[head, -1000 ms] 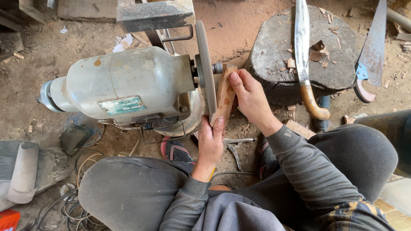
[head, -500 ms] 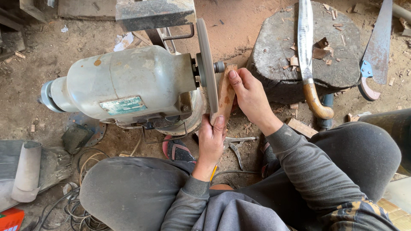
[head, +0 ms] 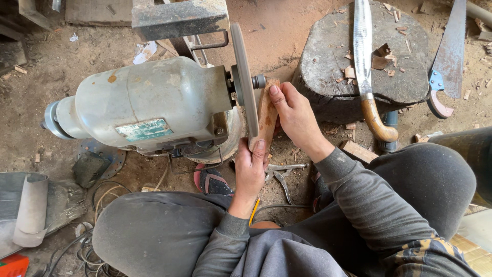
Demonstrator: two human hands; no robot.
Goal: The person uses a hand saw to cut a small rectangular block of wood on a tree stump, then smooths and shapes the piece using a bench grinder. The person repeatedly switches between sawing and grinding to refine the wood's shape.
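Observation:
A reddish-brown wooden piece (head: pixel 267 115) is pressed against the flat side of a grey grinding disc (head: pixel 244 77) on a pale grey bench motor (head: pixel 148 105). My left hand (head: pixel 250 172) grips the near end of the wood from below. My right hand (head: pixel 294 115) holds its far end, fingers curled over the top beside the disc's hub.
A round wooden chopping block (head: pixel 333 66) stands to the right with a long knife (head: pixel 364 56) with a curved wooden handle on it. A handsaw (head: pixel 448 51) lies at far right. Pliers (head: pixel 279 172) and a sandal (head: pixel 211 180) lie on the dirt floor between my knees. Cables coil at lower left.
Both hands and the wooden piece have stayed against the disc, with only a slight shift of the wood along it. The view has barely moved.

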